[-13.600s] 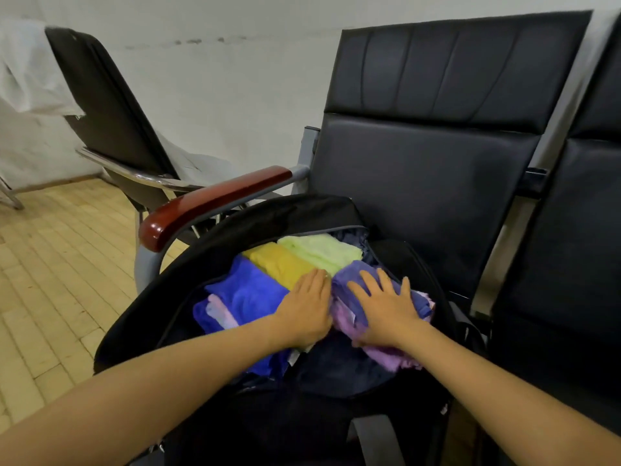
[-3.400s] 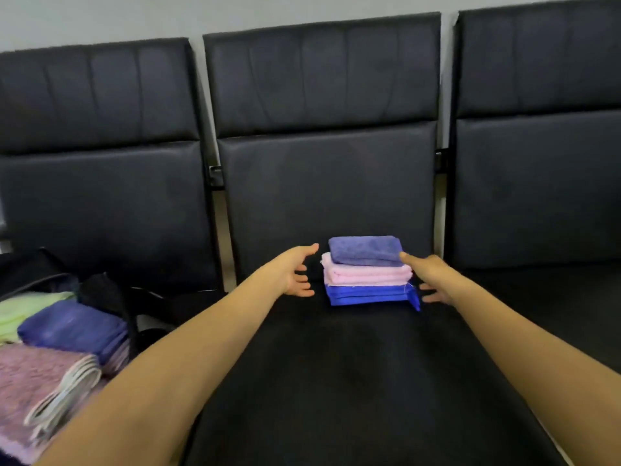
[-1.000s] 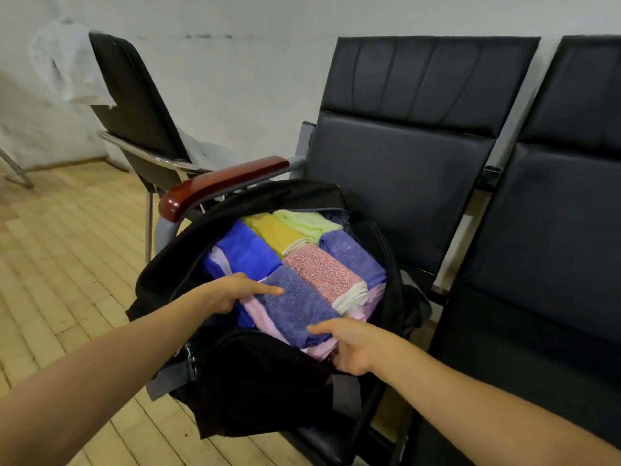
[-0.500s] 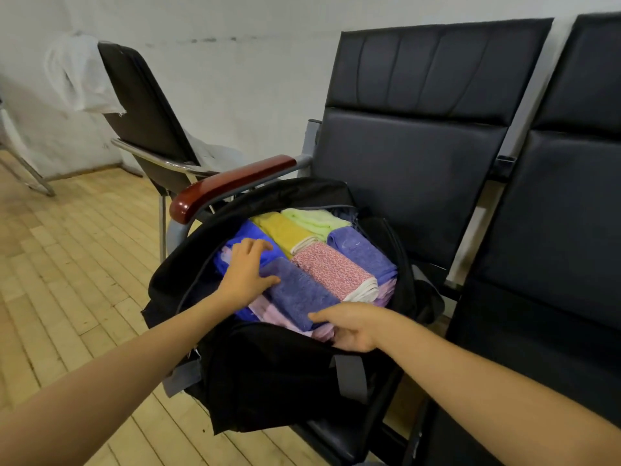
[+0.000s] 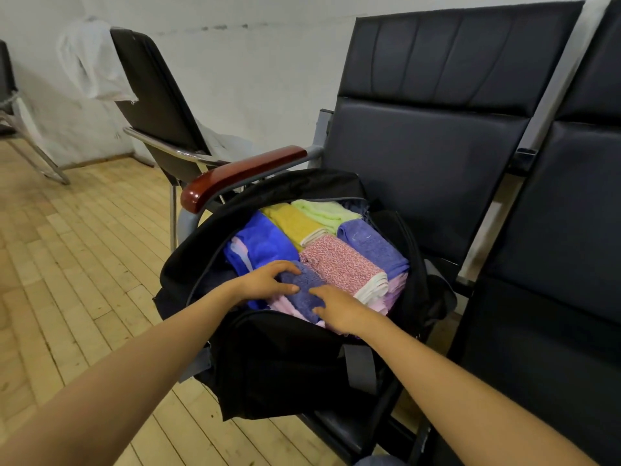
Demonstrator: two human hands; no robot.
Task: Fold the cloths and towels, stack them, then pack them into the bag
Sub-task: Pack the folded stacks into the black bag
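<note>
In the open black fabric bag [image 5: 285,358] on the black padded chair seat [image 5: 332,428], right at the 6 o'clock edge of the opening, you have both hands on the folded periwinkle terry towel [image 5: 304,292]. Your left grip [image 5: 268,280] curls round its 9 o'clock end, fingers over the top and thumb against the side. Your right grip [image 5: 339,311] lies flatter at 4 o'clock, fingers loose, pressing down and holding nothing.

The towel sits on a pale pink folded cloth [image 5: 285,306] and touches the red-and-white speckled folded towel [image 5: 339,264] at 1 o'clock. A royal blue folded cloth [image 5: 262,243] lies at 11 o'clock, and a yellow one [image 5: 292,223] and a light green one [image 5: 322,211] lie towards 12.

This looks like the packing step, close to done, with this bundle being bedded in. Next, I'd say, press it down evenly so the folds hold and it sits level with its neighbours. Watch the pink layer, which could drag out at the rim.
</note>
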